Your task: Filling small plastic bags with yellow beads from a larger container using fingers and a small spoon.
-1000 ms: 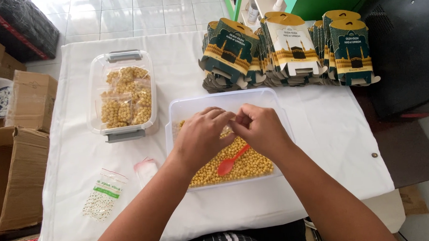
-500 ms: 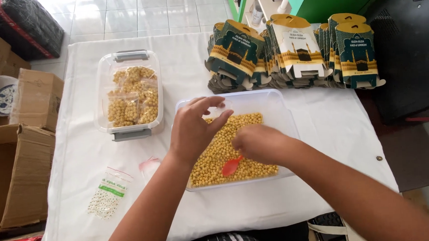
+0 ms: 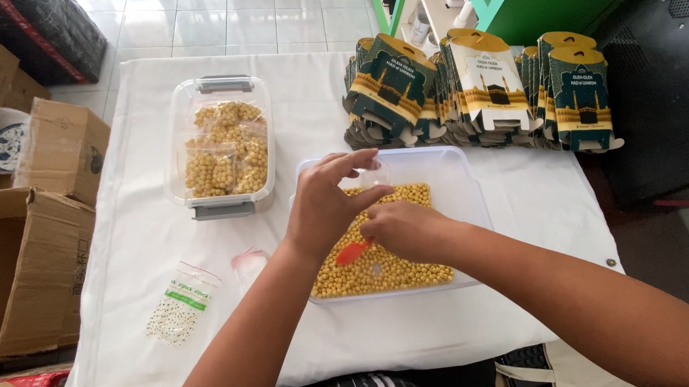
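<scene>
Pinching small clear bag [image 3: 374, 174], left hand [image 3: 326, 205]; right hand [image 3: 403, 229] gripping red scoop [image 3: 352, 253] over yellow nuts [image 3: 385, 268]

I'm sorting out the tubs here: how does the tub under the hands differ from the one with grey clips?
The tub under the hands is wider and holds loose yellow balls; the clip tub is narrower and holds them packed in small clear bags. Only the clip tub has grey latches. Both are clear plastic on the white cloth.

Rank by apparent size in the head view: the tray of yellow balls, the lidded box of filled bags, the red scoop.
1. tray of yellow balls
2. lidded box, slightly smaller, though it lies farther from the camera
3. red scoop, partly under the right hand
</scene>
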